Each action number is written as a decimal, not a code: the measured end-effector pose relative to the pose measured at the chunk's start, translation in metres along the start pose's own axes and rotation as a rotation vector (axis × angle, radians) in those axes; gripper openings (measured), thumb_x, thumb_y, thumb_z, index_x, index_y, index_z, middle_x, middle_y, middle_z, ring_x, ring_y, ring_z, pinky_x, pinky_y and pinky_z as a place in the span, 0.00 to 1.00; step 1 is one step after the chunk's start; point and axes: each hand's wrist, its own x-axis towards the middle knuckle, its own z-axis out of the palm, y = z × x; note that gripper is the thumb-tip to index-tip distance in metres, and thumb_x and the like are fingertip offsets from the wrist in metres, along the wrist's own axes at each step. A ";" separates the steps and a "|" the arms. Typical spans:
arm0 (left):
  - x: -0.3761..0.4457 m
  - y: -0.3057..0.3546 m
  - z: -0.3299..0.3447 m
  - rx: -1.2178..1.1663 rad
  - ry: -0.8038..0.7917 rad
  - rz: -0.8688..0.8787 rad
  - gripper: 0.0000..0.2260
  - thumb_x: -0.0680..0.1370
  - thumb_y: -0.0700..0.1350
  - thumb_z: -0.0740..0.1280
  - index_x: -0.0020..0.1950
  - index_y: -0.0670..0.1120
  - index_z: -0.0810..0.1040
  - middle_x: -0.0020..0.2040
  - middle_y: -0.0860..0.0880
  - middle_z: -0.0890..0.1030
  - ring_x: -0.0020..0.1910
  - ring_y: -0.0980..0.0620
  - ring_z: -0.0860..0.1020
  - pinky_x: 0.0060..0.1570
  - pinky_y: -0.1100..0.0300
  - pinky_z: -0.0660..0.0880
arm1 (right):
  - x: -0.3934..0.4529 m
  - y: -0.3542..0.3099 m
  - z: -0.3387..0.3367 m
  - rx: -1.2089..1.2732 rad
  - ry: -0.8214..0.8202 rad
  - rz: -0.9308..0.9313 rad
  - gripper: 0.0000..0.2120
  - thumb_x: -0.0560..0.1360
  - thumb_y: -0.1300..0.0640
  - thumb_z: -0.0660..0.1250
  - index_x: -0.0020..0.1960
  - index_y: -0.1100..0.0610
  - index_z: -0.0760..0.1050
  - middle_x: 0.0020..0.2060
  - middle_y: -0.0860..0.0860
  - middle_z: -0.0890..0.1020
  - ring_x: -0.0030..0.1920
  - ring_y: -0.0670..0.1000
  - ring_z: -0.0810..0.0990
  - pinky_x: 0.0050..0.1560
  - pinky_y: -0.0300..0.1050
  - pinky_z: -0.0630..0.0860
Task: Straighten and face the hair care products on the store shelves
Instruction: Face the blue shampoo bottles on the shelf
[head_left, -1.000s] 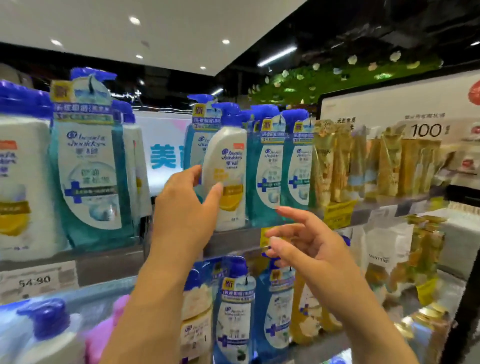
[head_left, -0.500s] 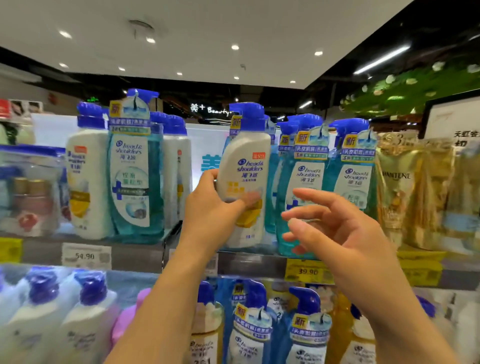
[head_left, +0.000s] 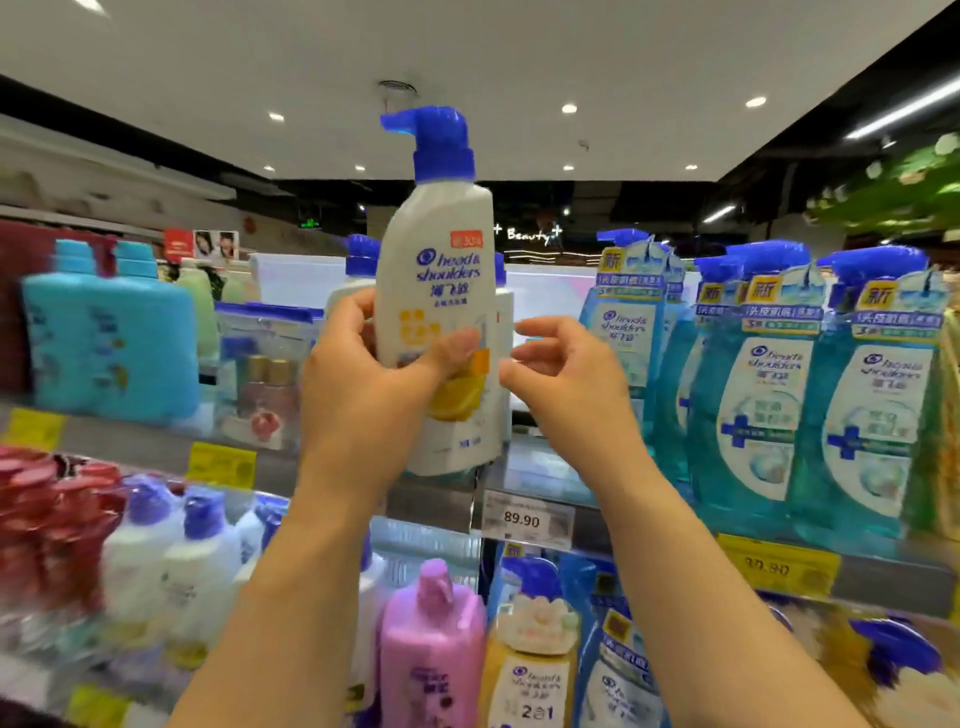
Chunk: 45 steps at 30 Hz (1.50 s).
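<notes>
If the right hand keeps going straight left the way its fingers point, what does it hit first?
Most likely the white bottle that the left hand grips. The right hand has its fingertips just beside the bottle's right edge, with a thin gap; depth is unclear.

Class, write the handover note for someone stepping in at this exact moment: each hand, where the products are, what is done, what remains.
Left hand grips the white Head & Shoulders pump bottle, label facing out, raised over the upper shelf edge.
Right hand is beside it, fingers loosely curled, holding nothing.
Teal pump bottles stand faced on the right.
Left to do: set the white bottle into its row, then check the lower shelf.
</notes>
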 end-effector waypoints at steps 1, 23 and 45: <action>0.001 -0.003 -0.007 0.016 0.012 -0.006 0.24 0.62 0.62 0.80 0.51 0.57 0.77 0.46 0.62 0.85 0.44 0.61 0.84 0.42 0.58 0.82 | 0.010 0.000 0.012 -0.051 -0.021 0.018 0.20 0.73 0.52 0.75 0.63 0.50 0.74 0.50 0.48 0.81 0.52 0.49 0.82 0.54 0.50 0.81; 0.040 -0.058 -0.052 -0.144 -0.098 -0.092 0.26 0.61 0.64 0.78 0.54 0.54 0.80 0.46 0.57 0.86 0.43 0.56 0.85 0.42 0.52 0.83 | 0.039 -0.015 0.044 -0.095 0.105 0.085 0.24 0.62 0.52 0.84 0.53 0.51 0.77 0.44 0.44 0.86 0.42 0.38 0.84 0.41 0.36 0.82; 0.036 -0.080 0.005 0.055 -0.279 -0.064 0.23 0.70 0.59 0.75 0.57 0.57 0.67 0.46 0.61 0.78 0.44 0.62 0.77 0.34 0.67 0.70 | 0.017 -0.029 -0.073 -0.451 0.113 0.197 0.54 0.70 0.60 0.79 0.79 0.38 0.45 0.55 0.42 0.83 0.49 0.41 0.85 0.45 0.40 0.82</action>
